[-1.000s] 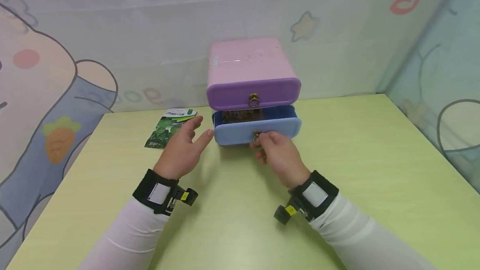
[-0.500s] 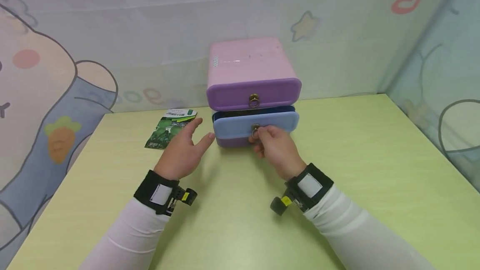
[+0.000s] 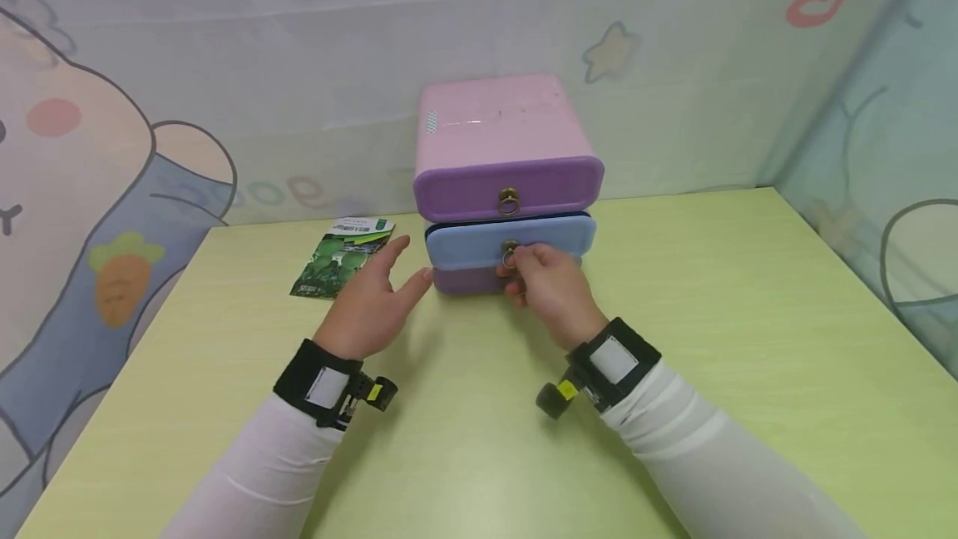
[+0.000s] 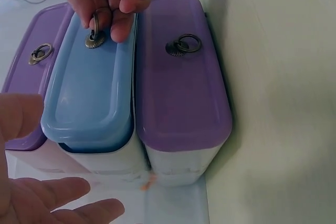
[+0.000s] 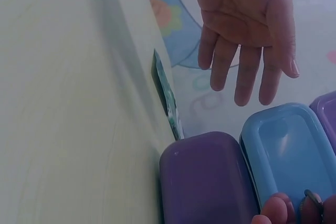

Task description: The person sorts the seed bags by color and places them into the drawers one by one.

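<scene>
A small drawer cabinet stands at the back of the table, with a pink top [image 3: 501, 115] and a purple upper drawer [image 3: 456, 191]. Below it is the blue middle drawer [image 3: 467, 246], its front a little out from the casing, with a dark gap along its edge. A purple bottom drawer [image 4: 184, 93] sits under that. My right hand [image 3: 557, 289] pinches the brass ring pull [image 4: 95, 27] of the blue drawer between thumb and fingers. My left hand [image 3: 367, 306] is held beside the cabinet's left side, fingers extended, with nothing in it.
A green printed packet [image 3: 333, 260] lies on the table [image 3: 479, 456] left of the cabinet, partly behind the left hand. A printed cloth backdrop [image 3: 314, 65] hangs close behind the cabinet, and another stretch of it stands at the right.
My right hand has pushed the blue drawer back from well out to nearly in, hiding the brownish contents seen earlier. The left hand has barely moved.
</scene>
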Motion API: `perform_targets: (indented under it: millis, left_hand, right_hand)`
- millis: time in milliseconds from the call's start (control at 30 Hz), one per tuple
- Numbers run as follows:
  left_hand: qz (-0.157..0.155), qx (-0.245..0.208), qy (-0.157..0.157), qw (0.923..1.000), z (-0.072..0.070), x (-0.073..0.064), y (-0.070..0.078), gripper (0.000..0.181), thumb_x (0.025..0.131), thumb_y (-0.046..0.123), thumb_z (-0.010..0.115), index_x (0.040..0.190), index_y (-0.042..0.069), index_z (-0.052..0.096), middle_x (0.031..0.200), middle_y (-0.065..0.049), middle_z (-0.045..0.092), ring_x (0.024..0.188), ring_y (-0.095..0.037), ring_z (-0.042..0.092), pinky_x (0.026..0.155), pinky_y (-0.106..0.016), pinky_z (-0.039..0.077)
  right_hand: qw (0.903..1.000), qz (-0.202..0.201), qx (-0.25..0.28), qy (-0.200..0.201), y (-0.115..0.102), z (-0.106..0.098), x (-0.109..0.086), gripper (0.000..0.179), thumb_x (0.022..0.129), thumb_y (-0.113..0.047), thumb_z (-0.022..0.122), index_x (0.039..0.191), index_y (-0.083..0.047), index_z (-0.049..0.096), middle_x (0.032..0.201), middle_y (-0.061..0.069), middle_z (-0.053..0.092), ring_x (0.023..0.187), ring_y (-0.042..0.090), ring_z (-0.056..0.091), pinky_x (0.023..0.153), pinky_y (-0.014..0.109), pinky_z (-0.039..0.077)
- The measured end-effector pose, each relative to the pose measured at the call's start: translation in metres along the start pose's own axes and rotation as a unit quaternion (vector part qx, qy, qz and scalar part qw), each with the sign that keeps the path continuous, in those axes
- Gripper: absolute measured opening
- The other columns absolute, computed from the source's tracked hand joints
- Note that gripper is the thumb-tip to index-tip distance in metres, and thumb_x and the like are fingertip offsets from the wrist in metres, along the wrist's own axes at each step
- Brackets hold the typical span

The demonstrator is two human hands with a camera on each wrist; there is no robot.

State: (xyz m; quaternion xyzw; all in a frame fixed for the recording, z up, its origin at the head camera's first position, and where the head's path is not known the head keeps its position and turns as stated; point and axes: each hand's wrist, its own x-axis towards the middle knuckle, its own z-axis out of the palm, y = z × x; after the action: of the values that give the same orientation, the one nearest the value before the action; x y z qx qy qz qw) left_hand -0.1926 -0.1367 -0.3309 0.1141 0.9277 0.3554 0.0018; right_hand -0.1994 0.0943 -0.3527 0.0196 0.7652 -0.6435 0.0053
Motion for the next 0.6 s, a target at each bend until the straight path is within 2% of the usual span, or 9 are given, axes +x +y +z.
perform_targets:
  millis: [167,367,600]
  left_hand:
    - [0.008,-0.015,-0.008,0.9998,0.0050,0.0053,0.0017,0.071,0.093,0.056,0.047,0.149,0.018,0.026,0.148,-0.006,0.032,0.122,-0.028,0.040,0.098,-0.052,0.041]
    - [0.025,-0.028,-0.011,0.9993,0.0075,0.0077,0.0055,0.069,0.093,0.052,0.048,0.149,0.018,0.025,0.147,-0.005,0.033,0.122,-0.030,0.041,0.097,-0.051,0.042]
    - [0.043,-0.077,-0.010,0.9961,0.0105,0.0106,0.0071,0.070,0.092,0.053,0.050,0.149,0.021,0.024,0.145,0.001,0.036,0.123,-0.021,0.040,0.101,-0.042,0.040]
  right_hand:
    - [1.0000,0.001,0.007,-0.003,0.0007,0.0003,0.0024,0.031,0.101,-0.026,0.042,0.101,-0.001,0.061,0.099,0.010,0.065,0.076,0.019,0.059,0.072,0.042,0.053]
    - [1.0000,0.001,0.008,-0.002,0.0010,0.0004,0.0055,0.032,0.101,-0.026,0.042,0.101,-0.001,0.061,0.098,0.011,0.065,0.074,0.019,0.059,0.068,0.037,0.053]
    - [1.0000,-0.002,0.006,-0.003,0.0000,0.0012,0.0080,0.032,0.101,-0.026,0.041,0.101,-0.001,0.061,0.098,0.011,0.065,0.073,0.019,0.059,0.069,0.041,0.054]
